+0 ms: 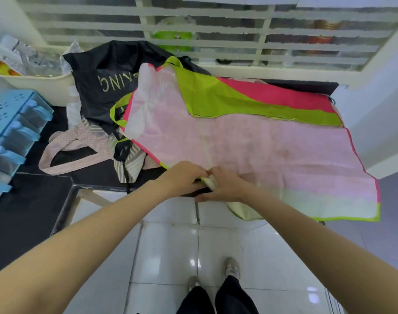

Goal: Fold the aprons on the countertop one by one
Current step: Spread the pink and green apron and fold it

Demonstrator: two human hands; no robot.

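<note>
Both hands, left hand (184,175) and right hand (222,186), pinch near hem of thin pink apron with lime-and-magenta trim (250,150), likely gathering edge for first fold across dark countertop (23,211).

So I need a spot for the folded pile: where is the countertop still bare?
Bare dark countertop shows at the near left corner, between the blue rack and the dotted apron. The pink apron covers the right; the black apron crowds the back.
</note>
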